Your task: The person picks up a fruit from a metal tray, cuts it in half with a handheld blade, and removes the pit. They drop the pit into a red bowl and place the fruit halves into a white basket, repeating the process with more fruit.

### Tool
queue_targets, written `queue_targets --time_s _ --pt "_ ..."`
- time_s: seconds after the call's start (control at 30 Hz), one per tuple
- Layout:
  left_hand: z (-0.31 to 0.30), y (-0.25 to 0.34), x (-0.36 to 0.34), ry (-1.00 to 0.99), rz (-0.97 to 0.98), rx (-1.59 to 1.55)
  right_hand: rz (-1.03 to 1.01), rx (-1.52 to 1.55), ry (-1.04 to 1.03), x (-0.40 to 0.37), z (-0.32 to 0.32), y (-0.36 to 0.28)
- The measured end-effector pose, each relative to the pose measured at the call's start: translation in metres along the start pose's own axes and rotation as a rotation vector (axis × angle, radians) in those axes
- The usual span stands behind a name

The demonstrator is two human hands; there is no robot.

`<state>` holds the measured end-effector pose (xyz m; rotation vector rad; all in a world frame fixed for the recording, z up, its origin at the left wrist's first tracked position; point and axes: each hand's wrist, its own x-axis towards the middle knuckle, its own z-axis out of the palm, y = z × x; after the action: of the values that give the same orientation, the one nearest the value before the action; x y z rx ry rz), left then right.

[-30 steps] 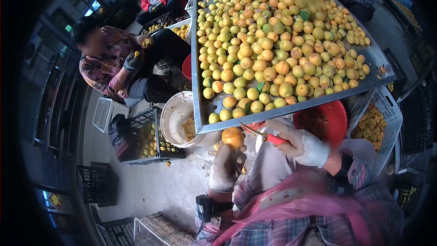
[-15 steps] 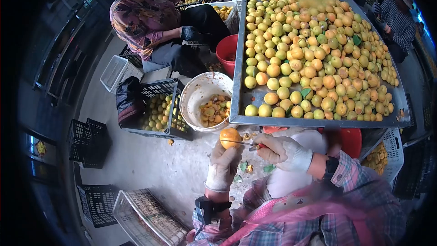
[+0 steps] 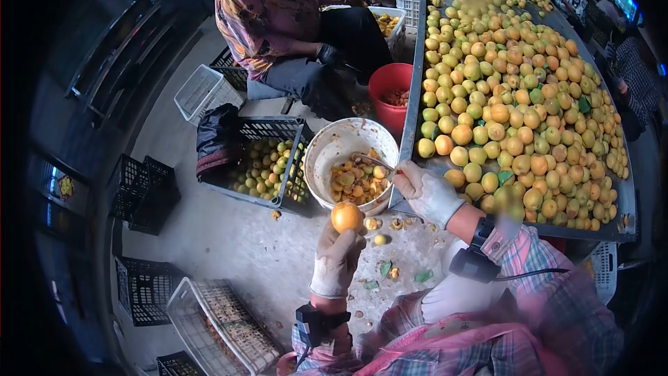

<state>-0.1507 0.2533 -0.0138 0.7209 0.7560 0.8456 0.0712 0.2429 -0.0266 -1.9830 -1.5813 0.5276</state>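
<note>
Over the concrete floor (image 3: 229, 251), just below the bucket's rim: one round orange fruit (image 3: 347, 216), pinched at the fingertips of the white-gloved left hand (image 3: 336, 259). Raised upright, fingers pointing up, forearm rising out of a plaid sleeve. Clenched around one small knife with a thin metal blade (image 3: 376, 162): the white-gloved right hand (image 3: 426, 193), stretched forward and to the left, blade tip out over one round white plastic bucket (image 3: 325, 145) holding cut yellow fruit pieces (image 3: 353, 179). Two black wrist devices, one per wrist (image 3: 316, 320). Beside the right hand, one long metal surface (image 3: 415, 83) heaped with yellow and orange whole fruit (image 3: 515, 97), too many to count. Just beyond the white bucket, one red plastic bucket (image 3: 386, 83). Left of the white bucket and touching it, one black plastic crate (image 3: 264, 125) of green-yellow fruit, a dark cloth (image 3: 216, 143) draped on its corner. Further left, at least three empty black crates (image 3: 142, 291) and two white slatted crates (image 3: 200, 89). Scattered pits and green leaf scraps (image 3: 390, 268) on the floor. One seated person in a patterned top (image 3: 261, 14) beyond the full crate.
</note>
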Motion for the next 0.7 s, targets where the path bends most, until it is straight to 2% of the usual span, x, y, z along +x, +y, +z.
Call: queue_targets --time_s 0.03,0.17,0.23,0.3,0.33,0.53,0.57,0.63,0.67,0.7 --pt "0.000 0.001 0.001 0.057 -0.010 0.048 -0.037 0.099 -0.008 0.003 -0.001 -0.004" --pt "-0.014 -0.008 0.010 0.069 0.007 0.097 -0.114 0.387 -0.099 -0.011 0.003 -0.004" --pt "-0.017 -0.012 0.013 0.015 0.019 0.192 -0.120 0.405 -0.166 -0.025 0.001 -0.008" --pt "-0.014 -0.012 0.015 0.003 0.007 0.232 -0.261 0.394 -0.168 -0.035 0.008 -0.011" --pt "-0.012 -0.011 0.015 -0.009 0.006 0.270 -0.257 0.265 -0.214 -0.039 0.006 -0.014" --pt "-0.011 -0.007 0.009 0.063 0.014 0.329 -0.240 0.146 -0.406 -0.037 0.005 -0.017" --pt "-0.010 -0.006 0.007 0.064 0.012 0.329 -0.239 0.146 -0.408 -0.034 0.007 -0.014" --pt "-0.008 -0.004 0.004 0.078 0.020 0.340 -0.111 0.144 -0.277 -0.025 0.015 -0.004" --pt "-0.008 -0.001 0.002 0.078 0.023 0.340 -0.015 0.121 -0.314 -0.017 0.014 0.000" --pt "-0.008 0.002 0.001 0.095 0.034 0.360 -0.022 0.121 -0.315 -0.013 0.014 -0.003"
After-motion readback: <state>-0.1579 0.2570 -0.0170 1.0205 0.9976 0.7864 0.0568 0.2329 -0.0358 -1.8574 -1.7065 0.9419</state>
